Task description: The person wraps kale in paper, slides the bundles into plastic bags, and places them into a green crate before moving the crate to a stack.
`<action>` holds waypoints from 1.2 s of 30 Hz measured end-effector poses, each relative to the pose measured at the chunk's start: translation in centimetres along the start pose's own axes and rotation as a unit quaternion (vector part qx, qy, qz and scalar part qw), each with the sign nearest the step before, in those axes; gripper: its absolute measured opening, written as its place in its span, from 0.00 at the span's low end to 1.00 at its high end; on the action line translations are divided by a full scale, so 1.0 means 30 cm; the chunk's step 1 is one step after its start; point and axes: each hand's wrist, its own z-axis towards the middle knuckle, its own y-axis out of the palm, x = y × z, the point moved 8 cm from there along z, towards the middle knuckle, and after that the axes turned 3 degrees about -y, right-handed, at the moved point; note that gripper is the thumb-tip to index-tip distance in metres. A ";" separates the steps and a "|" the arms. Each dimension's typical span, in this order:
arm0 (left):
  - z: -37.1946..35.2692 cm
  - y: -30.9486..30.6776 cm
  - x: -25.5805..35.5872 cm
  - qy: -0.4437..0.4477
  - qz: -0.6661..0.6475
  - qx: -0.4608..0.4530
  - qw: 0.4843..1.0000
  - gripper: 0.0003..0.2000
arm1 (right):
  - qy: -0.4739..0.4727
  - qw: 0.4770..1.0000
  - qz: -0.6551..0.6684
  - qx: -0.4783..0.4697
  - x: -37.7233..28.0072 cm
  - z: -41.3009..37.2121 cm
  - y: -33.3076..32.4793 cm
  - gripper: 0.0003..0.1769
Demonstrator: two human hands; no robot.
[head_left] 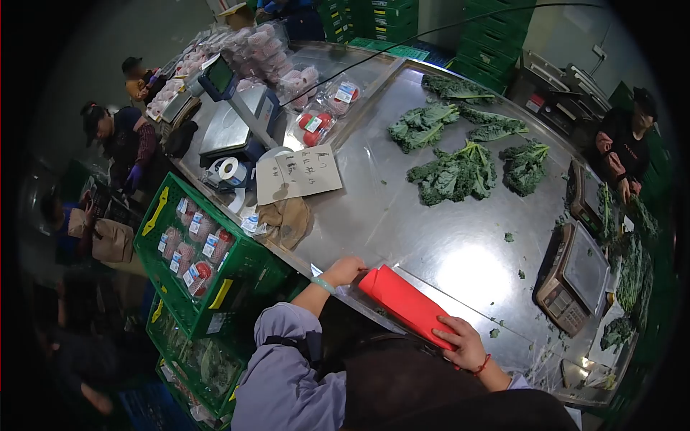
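Note:
A bright red folded or rolled sheet (405, 304) lies slantwise along the near edge of the steel table, in front of my body. My right hand (464, 345), with a red string at the wrist, grips its right end, fingers over the top. Just beyond its left end is my left hand (343, 272), fingers curled closed; what they hold, if anything, is hidden. A pale bracelet circles that wrist. Bunches of curly kale (460, 172) lie farther up the table.
A handwritten cardboard sign (300, 174) and brown cloth (286, 221) lie left. Behind are a scale (233, 122) and packed red fruit (314, 126). Green crates (154, 237) stand at left. Another scale (573, 276) sits right, near a co-worker (629, 144). Other people work at left.

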 end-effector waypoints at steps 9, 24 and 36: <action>-0.054 -0.163 0.286 0.008 -0.026 0.234 0.972 0.08 | 0.034 0.999 -0.041 -0.005 0.020 -0.065 -0.023 0.31; 0.078 -0.087 0.723 0.114 -0.014 0.250 0.961 0.09 | -0.029 0.991 -0.113 0.064 0.076 -0.055 -0.089 0.35; -0.097 0.111 0.577 -0.202 -0.193 0.300 0.912 0.54 | 0.131 0.977 0.047 0.163 0.202 0.292 -0.009 0.50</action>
